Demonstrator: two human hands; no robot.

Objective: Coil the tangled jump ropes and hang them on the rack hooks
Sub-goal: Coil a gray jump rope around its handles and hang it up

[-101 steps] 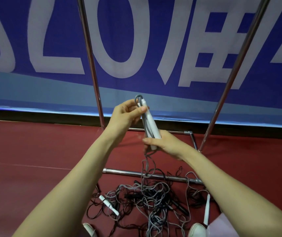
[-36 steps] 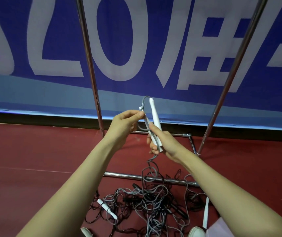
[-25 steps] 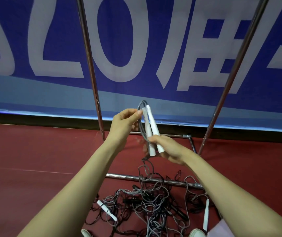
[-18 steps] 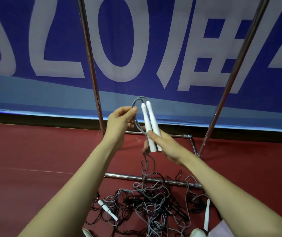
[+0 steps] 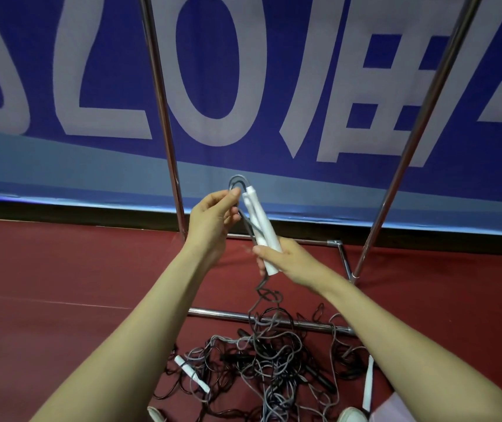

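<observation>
Coiling begins: the right hand (image 5: 289, 259) grips both white handles (image 5: 259, 219), and the left hand (image 5: 213, 222) pinches the grey cord (image 5: 237, 177) into a loop. The next move likely calls for pulling cord free of the tangle (image 5: 262, 360).

Four white handles: held pair (image 5: 262, 226), left floor handle (image 5: 192, 374), right floor handle (image 5: 368, 382). One grey cord (image 5: 237, 177) looped above. Two hands: left hand (image 5: 210, 223), right hand (image 5: 292, 260). Two upright rack poles: left pole (image 5: 163, 117), right pole (image 5: 423, 117). One floor tangle (image 5: 262, 360). Two shoe tips: left tip (image 5: 155, 415), right tip (image 5: 351, 416).
</observation>
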